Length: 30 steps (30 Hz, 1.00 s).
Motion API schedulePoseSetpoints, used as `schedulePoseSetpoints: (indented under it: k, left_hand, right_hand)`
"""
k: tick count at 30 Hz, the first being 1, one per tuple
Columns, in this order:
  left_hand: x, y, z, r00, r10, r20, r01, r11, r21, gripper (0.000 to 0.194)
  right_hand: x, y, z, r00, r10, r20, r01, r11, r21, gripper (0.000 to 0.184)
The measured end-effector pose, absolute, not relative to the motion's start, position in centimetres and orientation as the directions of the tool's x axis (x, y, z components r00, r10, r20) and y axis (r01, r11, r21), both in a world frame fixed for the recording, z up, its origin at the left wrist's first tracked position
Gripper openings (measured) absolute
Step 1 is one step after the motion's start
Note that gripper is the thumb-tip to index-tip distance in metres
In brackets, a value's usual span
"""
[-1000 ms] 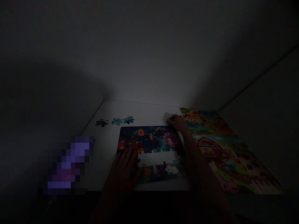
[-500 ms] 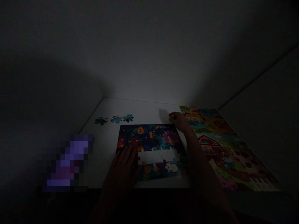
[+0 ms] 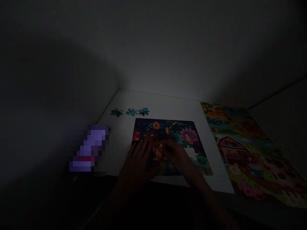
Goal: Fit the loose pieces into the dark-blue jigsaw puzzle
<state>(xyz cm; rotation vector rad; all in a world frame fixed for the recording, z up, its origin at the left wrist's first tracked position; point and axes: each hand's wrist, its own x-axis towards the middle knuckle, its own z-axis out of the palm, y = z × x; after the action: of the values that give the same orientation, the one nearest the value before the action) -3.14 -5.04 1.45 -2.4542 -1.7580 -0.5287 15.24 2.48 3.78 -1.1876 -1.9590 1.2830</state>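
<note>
1. On the white table (image 3: 165, 102): left hand (image 3: 137, 161) wide, flat on the jigsaw puzzle's (image 3: 165, 129) lower left.
2. Right hand (image 3: 176, 156) narrow, fingertips together over the puzzle's middle; cannot tell if holding a piece.
3. Bare gap (image 3: 192, 152) just right of it.
4. Three loose pieces (image 3: 131, 111) beyond the puzzle; farm-scene puzzle (image 3: 242, 150) right; blurred purple object (image 3: 88, 148) left.

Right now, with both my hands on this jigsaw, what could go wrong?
Your left hand and right hand both rest on the jigsaw puzzle, so the pieces beside the white gap could shift. Its near edge sits close to the table's edge, so pieces could slide off. The dim light may make dark pieces hard to match.
</note>
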Motion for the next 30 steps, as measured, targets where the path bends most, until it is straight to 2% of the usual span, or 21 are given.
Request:
schedulePoseSetpoints:
  k: [4,11,16,26,30]
  left_hand:
    - [-3.1,-5.0,1.4,0.265,0.909,0.321,0.932,-0.327,0.157,0.071]
    - [-3.0,-5.0,1.6,0.264,0.918,0.297,0.932,-0.322,0.166,0.071]
    - [-3.0,-5.0,1.5,0.256,0.916,0.308,0.931,-0.32,0.178,0.071]
    - [-2.9,-5.0,1.6,0.259,0.905,0.337,0.933,-0.325,0.154,0.072]
    - [-3.0,-5.0,1.4,0.263,0.903,0.339,0.938,-0.322,0.13,0.073]
  right_hand:
    - [15.7,2.7,3.8,-0.585,0.809,0.052,0.47,0.391,-0.791,0.022]
    - [15.7,2.7,3.8,-0.581,0.807,0.107,0.537,0.479,-0.695,0.017]
    - [15.4,2.8,4.3,-0.666,0.734,0.133,0.561,0.609,-0.561,0.017]
    - [15.1,0.1,2.8,-0.575,0.766,0.287,0.66,0.641,-0.39,0.025]
    - [15.1,-2.1,2.0,-0.586,0.769,0.255,0.738,0.636,-0.226,0.05]
